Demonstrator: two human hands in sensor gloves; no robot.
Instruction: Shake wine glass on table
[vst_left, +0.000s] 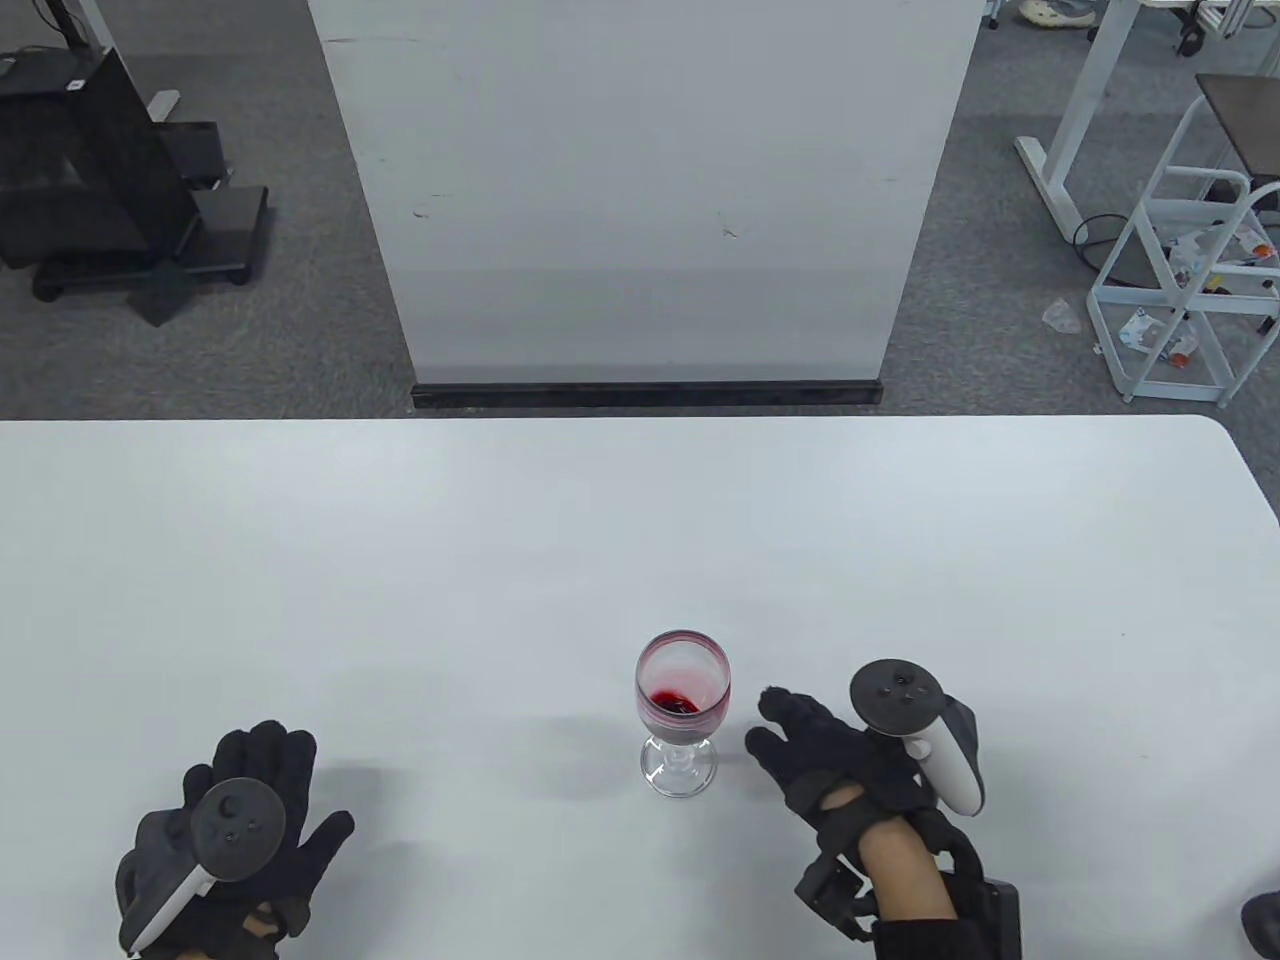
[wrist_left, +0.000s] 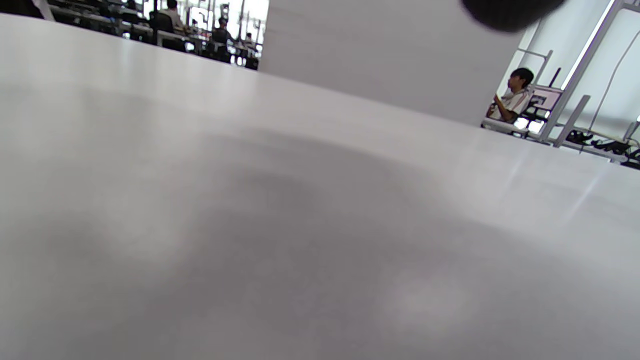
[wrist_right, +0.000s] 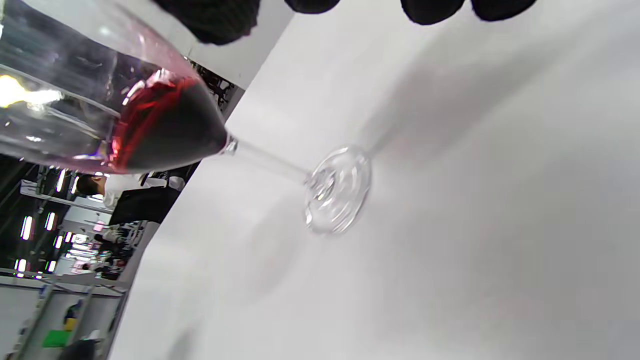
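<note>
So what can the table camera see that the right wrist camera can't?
Only the table view shows both gloved hands: the left hand flat on the table, and the right hand open beside the glass, not touching it. Only the right wrist view shows the thin clear stem up close, with fingertips at the top edge. Both show the clear wine glass with red wine standing on the white table.

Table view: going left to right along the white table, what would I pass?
Left hand resting flat on the table → wine glass with a little red wine → right hand, its fingers open beside the glass, not touching it.
</note>
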